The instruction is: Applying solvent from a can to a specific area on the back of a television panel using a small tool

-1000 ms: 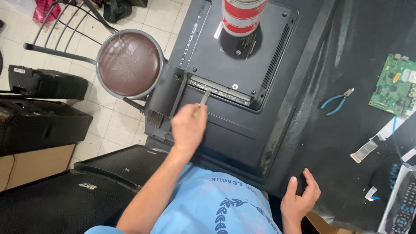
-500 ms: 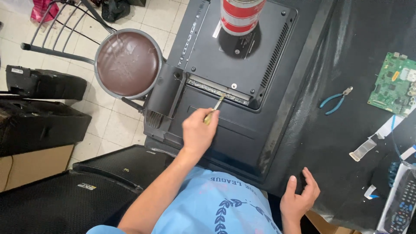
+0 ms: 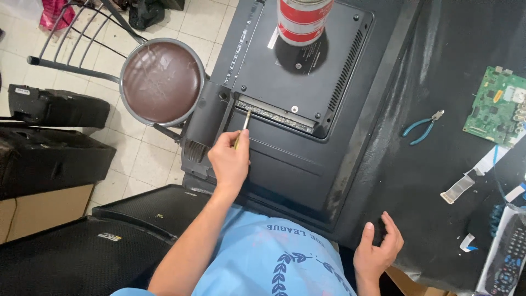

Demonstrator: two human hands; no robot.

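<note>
1. Looking down from the head camera: left hand [image 3: 230,161] closed around a thin brush [image 3: 241,127], grip wrapped on its handle, bristle end touching the left end of the connector strip [image 3: 275,114] on the rear of a flat television [image 3: 285,164].
2. Lying face down on a dark surface [image 3: 438,164], with its raised rear cover [image 3: 329,66] bearing a red-and-white striped can [image 3: 302,19] standing upright near the top edge.
3. Right hand [image 3: 378,249] empty, fingers loosely spread, resting at the near edge of the surface just beside the television's lower right corner; grip open, holding nothing.
4. Lying well apart to the right: blue-handled pliers [image 3: 422,127], a green circuit board [image 3: 496,107], white flat ribbon cables [image 3: 457,189] and a remote control [image 3: 507,263] at the lower right corner.
5. Standing to the left, on the tiled floor [image 3: 137,159]: a metal stool with a round brown seat [image 3: 161,82], just beside the television's left edge.
6. Sitting lower left: black speaker cabinets [image 3: 82,252], near the left forearm.
7. Showing at bottom centre: a light blue shirt [image 3: 268,263] with dark print.
</note>
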